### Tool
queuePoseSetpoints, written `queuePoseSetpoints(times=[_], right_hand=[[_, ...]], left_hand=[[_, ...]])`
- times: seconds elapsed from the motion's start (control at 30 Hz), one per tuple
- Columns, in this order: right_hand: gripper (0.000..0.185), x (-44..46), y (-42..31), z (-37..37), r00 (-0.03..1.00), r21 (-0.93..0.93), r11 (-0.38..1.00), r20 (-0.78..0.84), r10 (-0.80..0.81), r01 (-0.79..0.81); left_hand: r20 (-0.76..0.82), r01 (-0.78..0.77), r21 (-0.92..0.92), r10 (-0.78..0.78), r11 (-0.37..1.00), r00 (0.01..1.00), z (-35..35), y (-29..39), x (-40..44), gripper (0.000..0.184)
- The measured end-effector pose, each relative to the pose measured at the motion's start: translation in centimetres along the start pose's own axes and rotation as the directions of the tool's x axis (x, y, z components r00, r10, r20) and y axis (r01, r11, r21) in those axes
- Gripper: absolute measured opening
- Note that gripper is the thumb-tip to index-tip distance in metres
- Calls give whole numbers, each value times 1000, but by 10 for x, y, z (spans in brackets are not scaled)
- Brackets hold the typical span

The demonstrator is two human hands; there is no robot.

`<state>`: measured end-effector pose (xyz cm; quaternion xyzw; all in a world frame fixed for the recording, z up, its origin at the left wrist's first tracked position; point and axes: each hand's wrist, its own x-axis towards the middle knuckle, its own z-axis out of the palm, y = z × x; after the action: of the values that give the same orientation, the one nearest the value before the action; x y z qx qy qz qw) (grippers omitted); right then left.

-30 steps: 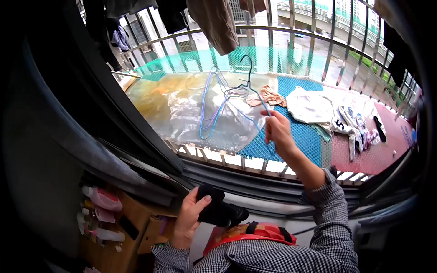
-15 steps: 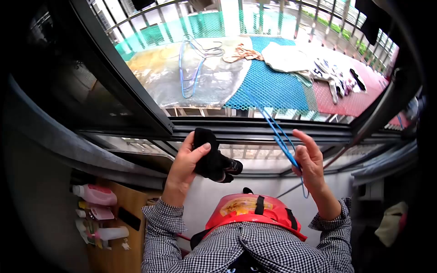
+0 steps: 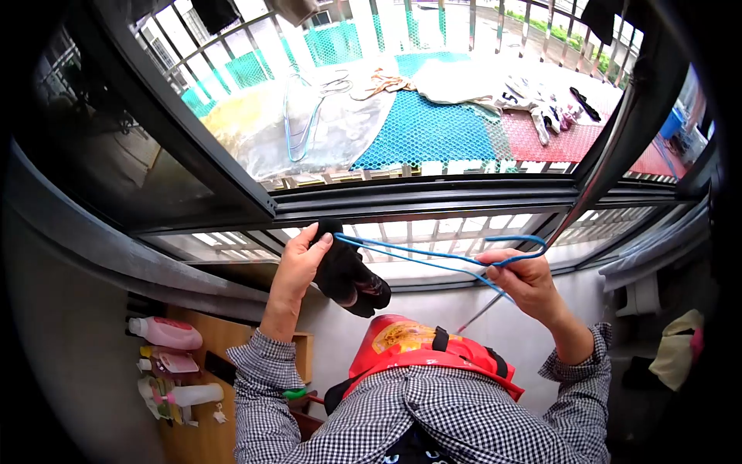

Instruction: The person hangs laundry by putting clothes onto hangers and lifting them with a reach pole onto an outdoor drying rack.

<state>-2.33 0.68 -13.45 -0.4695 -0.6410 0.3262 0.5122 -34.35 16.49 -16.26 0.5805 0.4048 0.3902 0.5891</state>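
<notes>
Left of centre in the frame, the left hand (image 3: 295,263) has its fingers clamped on the black socks (image 3: 345,280). Right of centre, the right hand (image 3: 529,282) pinches the blue hanger (image 3: 433,256) between its fingers near the hook; the other end reaches the socks' top, just beside the left thumb. At lower left, a pink bottle (image 3: 173,333) is on the table (image 3: 219,331).
</notes>
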Motion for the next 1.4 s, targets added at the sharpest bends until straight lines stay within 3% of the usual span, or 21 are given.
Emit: queuePoseSetpoints(times=[0.03,0.13,0.2,0.27,0.33,0.37,0.47,0.5,0.53,0.6,0.67,0.77,0.87,1.0,1.07,1.1,1.13,1.2,1.23,1.33,1.4], right_hand=[[15,3,-13,-9,998,-213,977,55,-12,24],[15,9,-28,-15,987,-399,912,158,-37,98],[15,15,-21,-7,970,-412,885,196,-147,217],[14,25,-19,2,943,-432,847,251,-217,310],[14,38,-11,13,905,-433,802,296,-305,412],[20,42,-9,15,894,-427,798,335,-297,425],[22,54,-23,7,858,-502,697,252,-448,512],[23,60,-25,5,811,-490,664,182,-556,565],[19,63,-29,1,782,-522,617,173,-599,589],[17,75,-40,-3,600,-542,514,-22,-800,665],[22,59,-57,-16,512,-510,456,-35,-858,730],[21,31,-41,-5,589,-296,567,-18,-808,768],[35,24,-4,15,717,-369,677,-40,-696,637],[48,11,-4,30,837,-322,812,-94,-538,486],[41,7,2,25,940,-169,929,-41,-340,328],[35,7,0,19,970,-46,969,54,-238,241],[30,4,3,12,966,-61,976,169,-197,210],[27,-8,11,6,931,-176,956,323,-170,236],[29,-17,23,7,913,-334,894,373,-167,300],[27,-22,47,-9,897,-624,652,374,-235,431],[26,-16,45,-30,905,-739,527,294,-307,419]], left_hand=[[-74,-15,66,20,998,997,8,0,0,23],[1,-118,391,128,913,992,26,11,-6,25],[78,-211,401,196,892,977,60,23,-17,23],[290,-412,557,296,721,910,89,45,-27,21],[424,-448,522,235,726,875,107,60,-36,19],[522,-618,485,362,619,772,112,61,-33,18],[518,-609,460,362,646,775,114,70,-24,18],[428,-522,301,376,798,822,121,68,-23,19],[368,-408,260,301,875,880,126,77,-26,20],[237,-306,70,282,949,930,130,80,-21,19],[101,-291,-45,294,956,950,140,94,-22,16],[36,-279,-157,288,947,957,151,112,-26,18],[31,-223,-254,239,941,971,164,124,-33,21],[32,-213,-286,231,934,972,175,127,-37,24],[97,-185,-302,223,935,970,172,117,-34,25],[77,-154,-348,192,925,978,172,113,-32,26],[52,-139,-390,173,910,984,170,112,-30,29],[15,-105,-469,126,877,992,163,113,-26,33],[-53,-154,-409,145,899,988,161,115,-26,34],[-44,-216,-285,212,934,976,147,112,-31,35],[-78,-277,-141,268,950,960,139,110,-32,37]])
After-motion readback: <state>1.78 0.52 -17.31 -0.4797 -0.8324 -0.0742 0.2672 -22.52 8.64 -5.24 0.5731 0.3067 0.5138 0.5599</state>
